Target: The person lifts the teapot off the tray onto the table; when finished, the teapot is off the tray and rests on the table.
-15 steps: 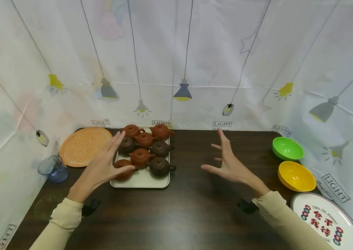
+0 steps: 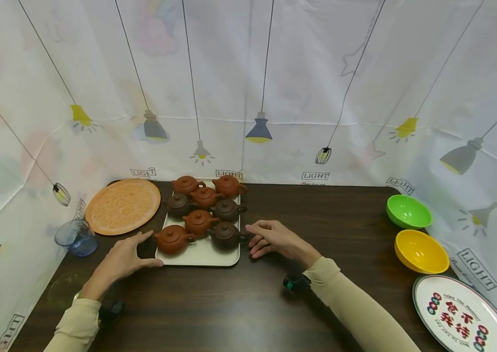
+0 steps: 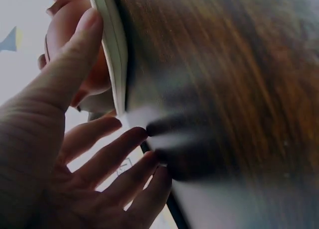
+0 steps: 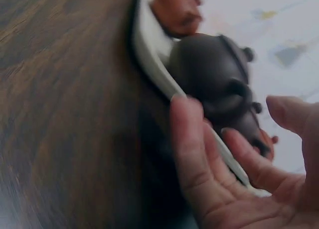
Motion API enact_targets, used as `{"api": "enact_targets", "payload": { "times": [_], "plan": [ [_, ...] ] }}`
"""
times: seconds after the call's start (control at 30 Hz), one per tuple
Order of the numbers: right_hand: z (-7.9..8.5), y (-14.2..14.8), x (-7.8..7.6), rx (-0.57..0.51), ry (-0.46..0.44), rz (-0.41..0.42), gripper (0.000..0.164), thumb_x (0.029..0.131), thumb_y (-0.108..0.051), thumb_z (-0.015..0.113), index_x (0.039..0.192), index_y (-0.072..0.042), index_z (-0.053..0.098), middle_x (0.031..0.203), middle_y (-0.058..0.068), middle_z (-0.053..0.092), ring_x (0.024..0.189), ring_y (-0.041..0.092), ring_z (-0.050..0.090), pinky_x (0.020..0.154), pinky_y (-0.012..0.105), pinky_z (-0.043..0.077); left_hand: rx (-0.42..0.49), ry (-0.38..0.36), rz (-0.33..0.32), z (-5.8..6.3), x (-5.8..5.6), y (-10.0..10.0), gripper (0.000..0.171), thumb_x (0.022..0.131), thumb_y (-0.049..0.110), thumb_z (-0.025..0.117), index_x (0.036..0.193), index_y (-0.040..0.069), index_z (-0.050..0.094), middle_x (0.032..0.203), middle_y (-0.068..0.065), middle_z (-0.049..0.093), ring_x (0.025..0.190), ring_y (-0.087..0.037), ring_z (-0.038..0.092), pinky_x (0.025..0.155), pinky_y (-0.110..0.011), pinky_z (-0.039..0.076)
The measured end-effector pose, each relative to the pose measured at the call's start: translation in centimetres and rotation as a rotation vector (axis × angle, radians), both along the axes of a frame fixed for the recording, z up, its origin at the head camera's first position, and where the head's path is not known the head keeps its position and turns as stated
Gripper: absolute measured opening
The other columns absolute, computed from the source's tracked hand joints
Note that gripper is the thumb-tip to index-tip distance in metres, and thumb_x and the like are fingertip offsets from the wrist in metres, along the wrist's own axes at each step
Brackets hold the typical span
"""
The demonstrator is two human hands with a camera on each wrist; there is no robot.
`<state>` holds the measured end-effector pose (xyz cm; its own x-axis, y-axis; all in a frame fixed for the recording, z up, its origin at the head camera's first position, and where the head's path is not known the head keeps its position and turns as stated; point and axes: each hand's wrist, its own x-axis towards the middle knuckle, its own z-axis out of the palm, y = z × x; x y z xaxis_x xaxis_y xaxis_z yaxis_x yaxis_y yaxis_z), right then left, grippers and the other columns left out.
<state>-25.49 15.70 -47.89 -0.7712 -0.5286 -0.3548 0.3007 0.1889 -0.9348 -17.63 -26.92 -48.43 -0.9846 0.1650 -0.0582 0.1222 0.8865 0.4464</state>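
Note:
A cream rectangular tray (image 2: 200, 256) on the dark table bears several small teapots, some reddish-brown, some nearly black. My left hand (image 2: 120, 261) is at its front left corner, thumb and fingers spread, beside a reddish-brown teapot (image 2: 173, 240). In the left wrist view the thumb overlaps the tray's rim (image 3: 117, 64); firm contact cannot be made out. On the other side my right hand (image 2: 281, 239) has its loosely bent fingers by the tray's right edge, near the handle of a black teapot (image 4: 204, 64). Neither hand visibly grips anything.
Left of the tray are a round orange-tan board (image 2: 122, 207) and a blue glass (image 2: 76, 238). Along the right side stand a green bowl (image 2: 408, 211), a yellow bowl (image 2: 421, 251) and a white plate with red characters (image 2: 464, 313). A printed curtain (image 2: 292, 88) hangs behind the table.
Both hands have come down to the tray's sides. The right hand has swung left to the right edge; the left has moved off the teapots to the left corner. Tray and teapots stay put.

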Motion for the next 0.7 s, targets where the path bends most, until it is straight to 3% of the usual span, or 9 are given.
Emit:
{"api": "enact_targets", "payload": {
  "times": [0.1,0.2,0.43,0.6,0.7],
  "plan": [
    [-0.7,-0.8,0.2,-0.025,0.012,0.041,0.048,0.11,-0.037,0.063,0.13,0.007,0.062,0.1,0.018,0.074,0.083,0.025,0.08,0.078,0.039,0.069,-0.028,-0.008,0.021,0.0,-0.2,0.1,0.104,0.077,0.063,0.09,0.155,0.004,0.056,0.158,-0.04,0.045,0.134,-0.067,0.052,0.101,-0.076,0.05],
    [-1.2,-1.3,0.3,-0.071,0.007,0.055,0.045,0.111,-0.035,0.063,0.123,0.008,0.065,0.098,0.016,0.075,0.083,0.024,0.08,0.077,0.038,0.068,-0.037,-0.032,0.024,0.0,-0.3,0.3,0.098,0.078,0.06,0.09,0.152,0.004,0.06,0.16,-0.034,0.046,0.14,-0.066,0.047,0.104,-0.079,0.045],
    [-1.8,-1.5,0.5,-0.114,0.062,0.08,0.038,0.112,-0.022,0.061,0.127,0.013,0.069,0.095,0.014,0.076,0.082,0.021,0.08,0.078,0.035,0.068,-0.034,-0.062,0.012,0.0,-0.2,0.3,0.092,0.08,0.057,0.088,0.151,0.005,0.061,0.164,-0.026,0.045,0.147,-0.066,0.037,0.105,-0.088,0.036],
    [-0.9,-1.2,0.6,-0.17,0.115,0.049,0.044,0.112,-0.015,0.06,0.126,0.026,0.062,0.09,0.01,0.079,0.079,0.017,0.08,0.076,0.031,0.067,-0.018,-0.074,0.011,-0.2,-0.2,0.3,0.093,0.08,0.059,0.087,0.151,0.005,0.061,0.165,-0.024,0.044,0.15,-0.063,0.034,0.106,-0.088,0.034],
    [0.4,-0.5,0.3,-0.223,0.177,-0.027,0.041,0.112,-0.014,0.059,0.119,0.026,0.063,0.09,0.011,0.08,0.08,0.017,0.08,0.077,0.031,0.068,-0.014,-0.069,-0.002,-0.2,-0.3,0.4,0.091,0.081,0.057,0.087,0.15,0.003,0.061,0.164,-0.024,0.045,0.151,-0.062,0.035,0.108,-0.086,0.035]
  ]
}}
